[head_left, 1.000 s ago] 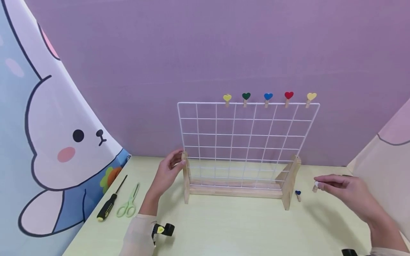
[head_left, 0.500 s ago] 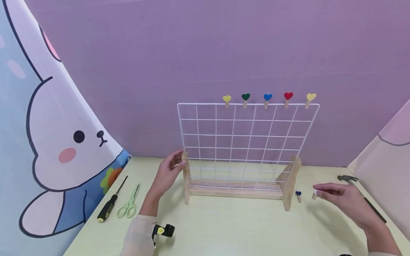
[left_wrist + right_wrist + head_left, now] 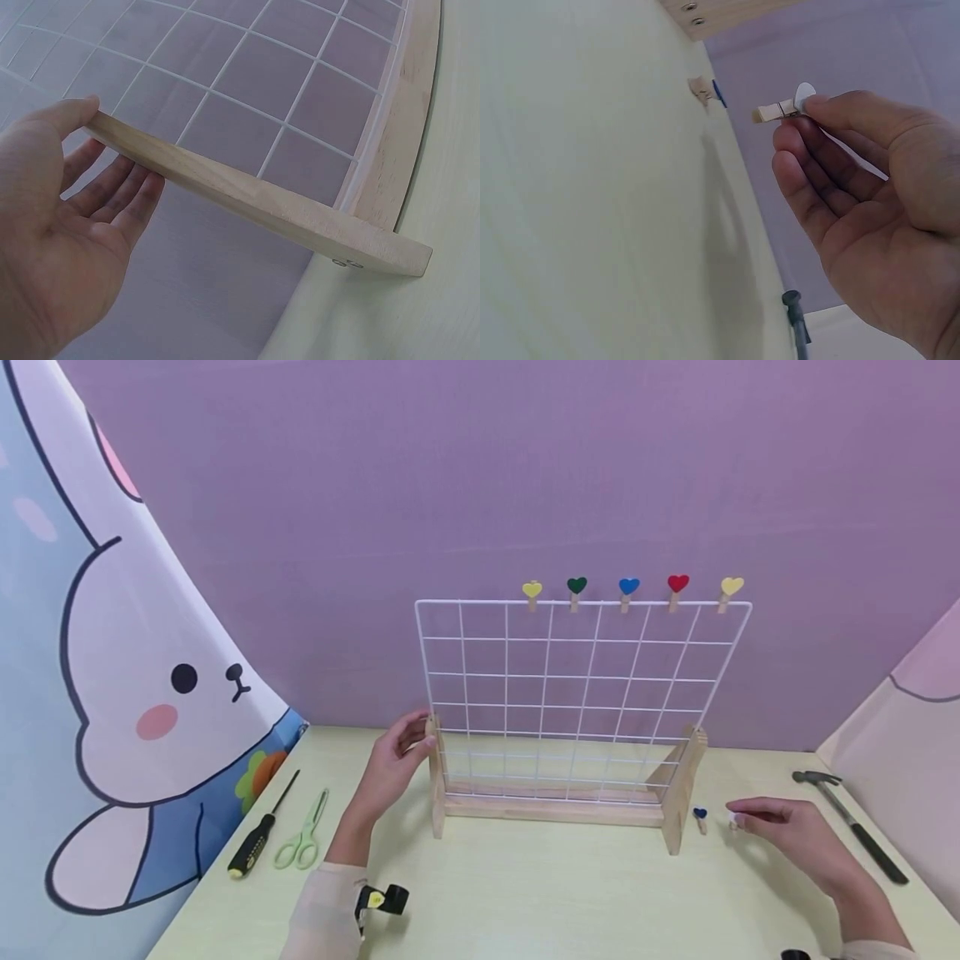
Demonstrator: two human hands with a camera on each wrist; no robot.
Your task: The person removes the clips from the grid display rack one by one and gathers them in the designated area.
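My left hand [image 3: 393, 760] grips the upper end of the wooden side support [image 3: 247, 191] of a white wire grid rack [image 3: 570, 677], thumb on one face and fingers behind. My right hand [image 3: 798, 835] pinches a small wooden clothespin with a white heart [image 3: 784, 109] between thumb and fingertips, a little above the table to the right of the rack. A clothespin with a dark blue heart [image 3: 701, 820] lies on the table between that hand and the rack. Along the grid's top wire stand several heart clothespins, among them a green one [image 3: 576, 587] and a red one [image 3: 678, 585].
A screwdriver [image 3: 253, 843] and light green scissors [image 3: 300, 843] lie left of my left forearm. At the right edge lies a hammer [image 3: 862, 835] with a black handle. A purple backdrop [image 3: 375, 485] rises behind the table [image 3: 525, 902].
My right hand, with the white-heart clothespin, has come lower and slightly left, and the hammer now shows fully. My left hand stays on the support.
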